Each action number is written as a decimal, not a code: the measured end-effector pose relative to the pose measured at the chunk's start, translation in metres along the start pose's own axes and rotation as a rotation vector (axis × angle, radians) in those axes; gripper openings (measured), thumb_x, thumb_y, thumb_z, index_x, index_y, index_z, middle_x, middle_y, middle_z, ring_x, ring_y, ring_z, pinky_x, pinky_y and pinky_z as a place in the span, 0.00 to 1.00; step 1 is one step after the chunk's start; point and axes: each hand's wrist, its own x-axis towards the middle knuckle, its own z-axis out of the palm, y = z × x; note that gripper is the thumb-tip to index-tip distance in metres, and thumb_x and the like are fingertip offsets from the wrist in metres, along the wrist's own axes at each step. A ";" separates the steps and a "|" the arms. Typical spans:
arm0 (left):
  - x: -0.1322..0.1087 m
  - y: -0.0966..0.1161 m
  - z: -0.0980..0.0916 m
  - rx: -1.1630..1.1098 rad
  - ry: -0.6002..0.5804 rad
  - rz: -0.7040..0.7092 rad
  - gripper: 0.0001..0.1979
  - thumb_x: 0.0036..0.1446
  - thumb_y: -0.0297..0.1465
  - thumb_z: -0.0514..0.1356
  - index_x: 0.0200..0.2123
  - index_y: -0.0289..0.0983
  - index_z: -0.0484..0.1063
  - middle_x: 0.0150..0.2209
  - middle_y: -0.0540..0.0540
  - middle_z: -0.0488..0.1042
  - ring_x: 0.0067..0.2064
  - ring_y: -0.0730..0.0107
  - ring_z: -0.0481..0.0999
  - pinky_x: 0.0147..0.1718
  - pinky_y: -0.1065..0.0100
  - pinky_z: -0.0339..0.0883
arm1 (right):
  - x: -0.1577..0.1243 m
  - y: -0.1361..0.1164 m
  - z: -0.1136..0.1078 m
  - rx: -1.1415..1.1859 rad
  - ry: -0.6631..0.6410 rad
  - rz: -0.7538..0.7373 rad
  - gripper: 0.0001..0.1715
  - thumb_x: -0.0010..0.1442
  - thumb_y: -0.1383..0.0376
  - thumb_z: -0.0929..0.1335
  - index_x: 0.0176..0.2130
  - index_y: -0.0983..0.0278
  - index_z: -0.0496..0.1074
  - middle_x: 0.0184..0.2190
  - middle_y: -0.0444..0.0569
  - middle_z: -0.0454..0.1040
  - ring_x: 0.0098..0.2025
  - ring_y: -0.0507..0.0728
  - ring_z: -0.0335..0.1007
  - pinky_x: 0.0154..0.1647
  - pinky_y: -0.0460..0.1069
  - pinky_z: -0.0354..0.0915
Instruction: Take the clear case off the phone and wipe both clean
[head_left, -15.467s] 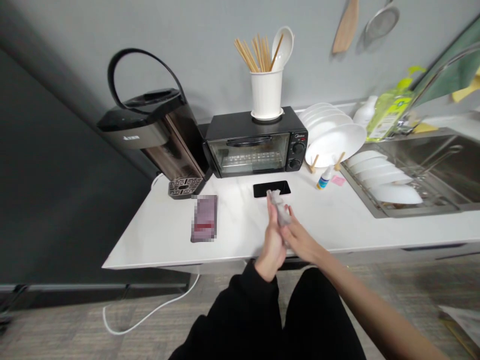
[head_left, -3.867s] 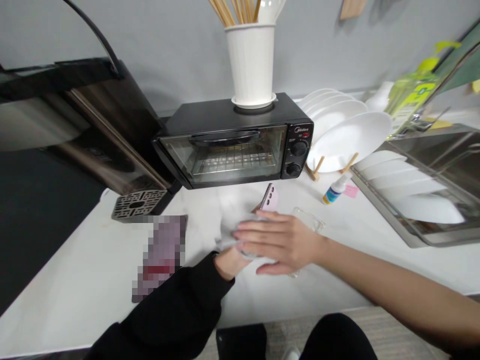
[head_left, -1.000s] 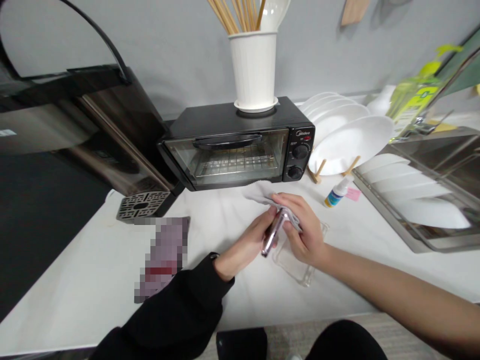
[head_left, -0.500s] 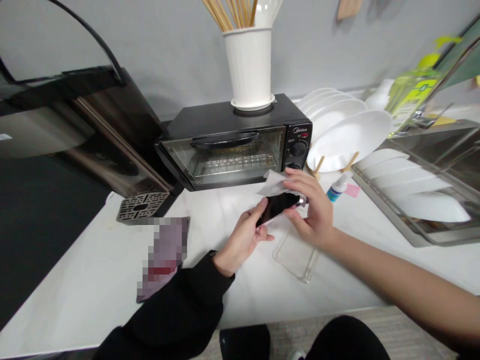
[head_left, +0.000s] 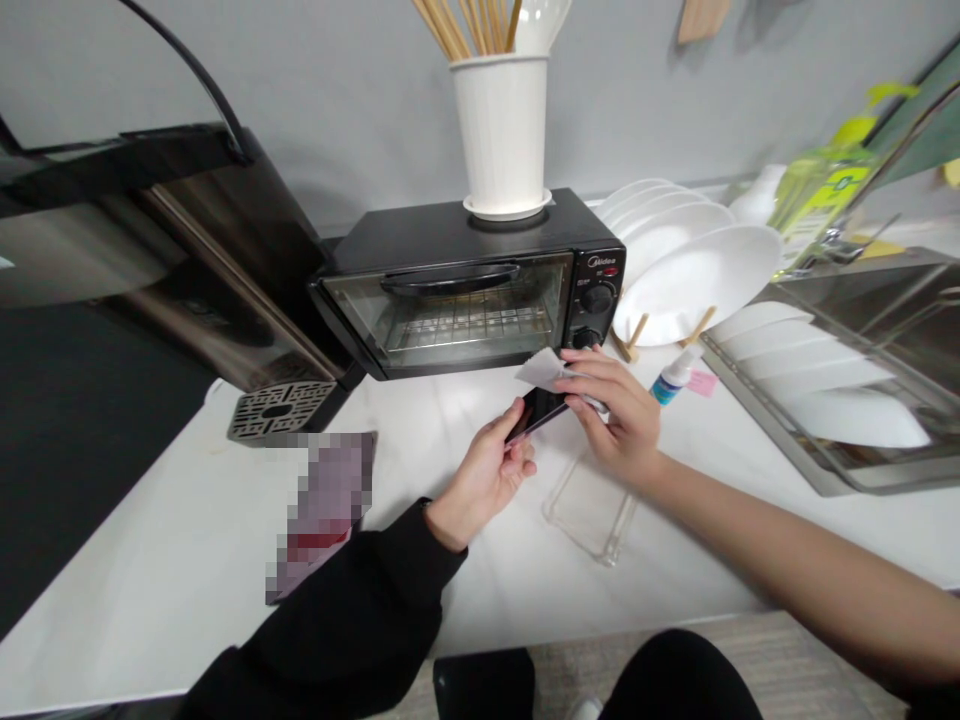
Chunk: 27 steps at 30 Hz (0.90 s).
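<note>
A dark-screened phone [head_left: 541, 408] is held above the counter by my left hand [head_left: 487, 470], thumb on its near edge and fingers beneath. My right hand [head_left: 619, 415] is at the phone's far end, pinching a thin white wipe [head_left: 541, 369] that sticks out to the left over the screen. My right fingers hide part of the phone. Below the hands, a clear phone case [head_left: 589, 515] lies flat on the white counter. Just beyond my right hand stands a small spray bottle [head_left: 673, 378] with a blue label, beside a pink slip of paper [head_left: 702, 383].
Behind the hands stands a black toaster oven [head_left: 465, 300] with a white cup [head_left: 502, 125] of chopsticks on top. White plates [head_left: 697, 280] rest in a rack to its right, near a sink [head_left: 825, 480] holding bowls. At left are a drinks machine [head_left: 281, 410] and a blurred-out flat item [head_left: 330, 500].
My right hand and the wipe have shifted slightly, and my fingers now cover more of the phone's far end. The phone has tilted a little in my left hand.
</note>
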 end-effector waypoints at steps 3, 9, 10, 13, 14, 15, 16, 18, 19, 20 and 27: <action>-0.002 0.001 0.001 -0.053 -0.012 -0.028 0.21 0.75 0.36 0.56 0.26 0.37 0.62 0.13 0.60 0.57 0.11 0.86 0.49 0.13 0.80 0.48 | 0.001 0.004 0.002 -0.022 -0.029 0.099 0.26 0.74 0.53 0.65 0.66 0.58 0.66 0.59 0.59 0.75 0.63 0.66 0.72 0.65 0.66 0.68; -0.002 0.003 -0.003 -0.054 -0.022 -0.049 0.23 0.77 0.32 0.52 0.25 0.36 0.62 0.13 0.59 0.57 0.11 0.86 0.50 0.13 0.81 0.49 | 0.001 0.007 0.003 -0.011 0.000 -0.090 0.07 0.75 0.57 0.66 0.47 0.58 0.70 0.38 0.48 0.75 0.43 0.59 0.74 0.60 0.61 0.69; -0.002 0.003 -0.003 -0.049 -0.018 -0.048 0.23 0.77 0.32 0.51 0.25 0.36 0.63 0.13 0.59 0.57 0.11 0.86 0.50 0.13 0.81 0.49 | 0.001 0.005 0.002 -0.027 0.001 -0.132 0.05 0.75 0.61 0.65 0.48 0.57 0.70 0.38 0.47 0.75 0.42 0.58 0.74 0.60 0.59 0.69; -0.004 0.002 0.000 -0.055 0.010 -0.065 0.24 0.78 0.31 0.48 0.25 0.36 0.64 0.12 0.59 0.56 0.11 0.85 0.50 0.13 0.80 0.50 | 0.003 0.002 -0.002 -0.035 -0.018 -0.126 0.17 0.76 0.57 0.63 0.59 0.58 0.68 0.45 0.51 0.77 0.48 0.60 0.75 0.62 0.61 0.67; -0.004 0.003 0.002 -0.062 0.016 -0.071 0.24 0.78 0.31 0.48 0.25 0.36 0.64 0.12 0.59 0.56 0.10 0.85 0.50 0.12 0.80 0.50 | 0.004 0.002 -0.003 -0.019 -0.026 -0.077 0.22 0.76 0.52 0.61 0.62 0.59 0.67 0.47 0.53 0.77 0.50 0.62 0.75 0.64 0.63 0.66; -0.005 0.003 0.003 -0.071 0.022 -0.069 0.25 0.78 0.31 0.47 0.24 0.36 0.64 0.12 0.58 0.56 0.10 0.85 0.50 0.12 0.79 0.50 | 0.004 0.002 -0.004 0.000 -0.031 -0.020 0.27 0.77 0.48 0.57 0.63 0.59 0.67 0.49 0.54 0.77 0.52 0.63 0.75 0.65 0.65 0.65; -0.006 0.004 0.005 -0.081 0.032 -0.059 0.25 0.78 0.31 0.47 0.24 0.36 0.63 0.12 0.58 0.56 0.10 0.85 0.50 0.12 0.79 0.50 | 0.005 0.003 -0.004 0.021 -0.033 0.027 0.31 0.77 0.46 0.53 0.63 0.59 0.68 0.50 0.54 0.77 0.52 0.64 0.75 0.66 0.67 0.64; -0.008 0.006 0.007 -0.102 0.062 -0.019 0.25 0.78 0.30 0.48 0.24 0.36 0.64 0.11 0.58 0.56 0.09 0.84 0.51 0.12 0.79 0.49 | 0.003 0.004 -0.004 0.054 -0.018 0.077 0.32 0.78 0.49 0.50 0.64 0.57 0.69 0.51 0.53 0.78 0.54 0.64 0.75 0.67 0.68 0.64; -0.008 0.007 0.008 -0.110 0.075 0.000 0.25 0.78 0.30 0.48 0.24 0.36 0.65 0.11 0.58 0.56 0.09 0.84 0.51 0.12 0.80 0.48 | 0.001 0.004 -0.003 0.064 0.008 0.072 0.31 0.78 0.51 0.50 0.66 0.57 0.67 0.53 0.53 0.78 0.56 0.64 0.75 0.66 0.67 0.65; -0.009 0.008 0.009 -0.117 0.083 0.012 0.25 0.78 0.30 0.48 0.25 0.35 0.66 0.10 0.58 0.56 0.09 0.84 0.51 0.12 0.79 0.48 | -0.002 0.005 -0.001 0.066 0.045 0.056 0.29 0.78 0.54 0.52 0.68 0.56 0.64 0.56 0.54 0.77 0.57 0.64 0.76 0.66 0.66 0.66; -0.010 0.007 0.005 -0.154 0.036 -0.038 0.27 0.79 0.32 0.45 0.24 0.36 0.64 0.11 0.58 0.55 0.09 0.85 0.51 0.12 0.79 0.50 | -0.004 0.010 0.000 -0.051 0.081 -0.031 0.23 0.78 0.64 0.58 0.67 0.54 0.67 0.52 0.53 0.78 0.54 0.62 0.75 0.55 0.60 0.72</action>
